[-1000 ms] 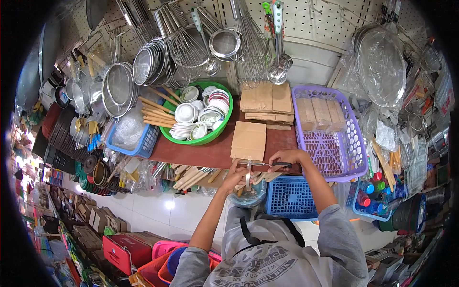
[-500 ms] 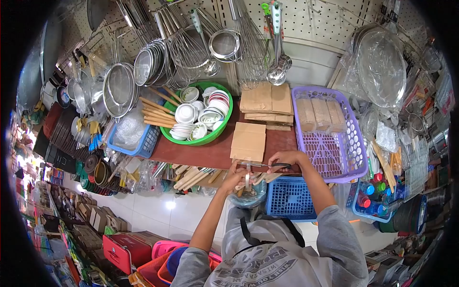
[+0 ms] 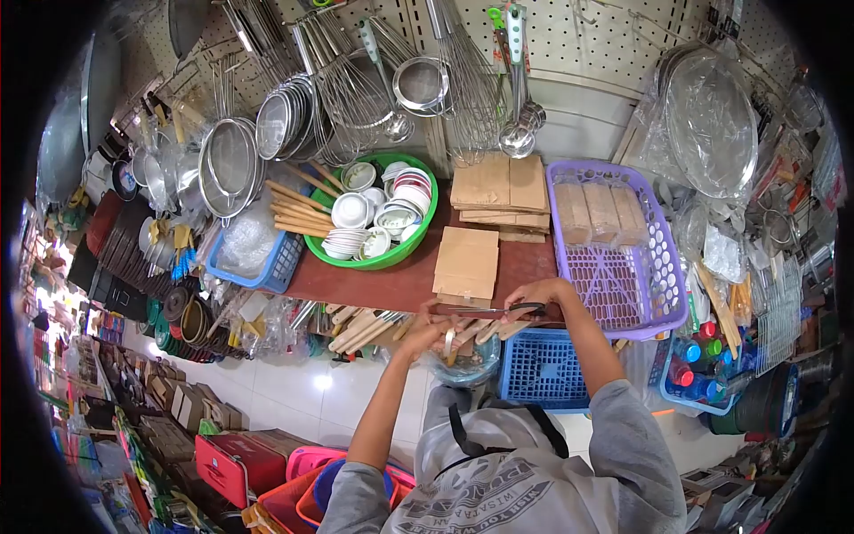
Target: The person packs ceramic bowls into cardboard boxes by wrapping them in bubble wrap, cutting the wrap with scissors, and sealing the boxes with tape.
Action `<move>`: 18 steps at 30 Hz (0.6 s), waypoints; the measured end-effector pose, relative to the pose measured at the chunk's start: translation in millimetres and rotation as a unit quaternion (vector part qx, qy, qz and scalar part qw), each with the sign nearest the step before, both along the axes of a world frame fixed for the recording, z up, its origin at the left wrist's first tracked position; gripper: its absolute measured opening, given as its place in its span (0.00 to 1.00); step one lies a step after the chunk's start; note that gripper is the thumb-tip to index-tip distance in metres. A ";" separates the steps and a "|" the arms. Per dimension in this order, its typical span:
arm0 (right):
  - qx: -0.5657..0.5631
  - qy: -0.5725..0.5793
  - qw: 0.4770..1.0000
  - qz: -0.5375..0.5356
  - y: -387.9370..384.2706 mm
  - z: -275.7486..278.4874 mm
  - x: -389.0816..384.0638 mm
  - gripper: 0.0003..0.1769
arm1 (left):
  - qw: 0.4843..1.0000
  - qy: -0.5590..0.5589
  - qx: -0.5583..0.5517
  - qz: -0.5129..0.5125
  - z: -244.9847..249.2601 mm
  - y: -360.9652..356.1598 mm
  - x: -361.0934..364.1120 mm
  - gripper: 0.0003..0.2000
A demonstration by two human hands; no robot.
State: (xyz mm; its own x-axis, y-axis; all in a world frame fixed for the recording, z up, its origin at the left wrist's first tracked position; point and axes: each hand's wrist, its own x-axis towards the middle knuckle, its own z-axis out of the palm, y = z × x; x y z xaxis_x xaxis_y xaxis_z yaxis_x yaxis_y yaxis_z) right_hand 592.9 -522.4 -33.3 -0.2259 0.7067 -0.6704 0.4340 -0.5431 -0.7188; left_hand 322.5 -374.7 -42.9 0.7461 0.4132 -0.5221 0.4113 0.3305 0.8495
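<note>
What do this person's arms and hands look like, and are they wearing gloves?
No gloves: the left hand and right hand are bare, with no watch visible on either wrist. Loose, plain grey sleeves end near the elbows, and the lighter grey shirt front carries dark printed lettering.

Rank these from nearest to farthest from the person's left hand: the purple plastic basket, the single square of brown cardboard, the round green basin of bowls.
From the left hand:
1. Single square of brown cardboard, just beyond it.
2. Round green basin, farther back, to the left.
3. Purple plastic basket, off to the right.
</note>
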 end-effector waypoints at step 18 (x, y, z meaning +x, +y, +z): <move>-0.015 -0.277 0.931 -0.239 -5.2 31.7 -22.0 0.35 | 0.830 0.052 0.553 -0.054 -18.7 68.1 20.7 0.17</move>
State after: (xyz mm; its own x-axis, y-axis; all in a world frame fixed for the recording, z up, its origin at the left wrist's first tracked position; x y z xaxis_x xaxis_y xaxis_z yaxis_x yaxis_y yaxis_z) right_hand 570.9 -527.6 -1.7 0.4948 0.6165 -0.6125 0.4373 -0.7857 -0.4375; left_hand 343.2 -306.5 -61.6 0.7848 0.6160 0.0683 0.4780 -0.6717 0.5659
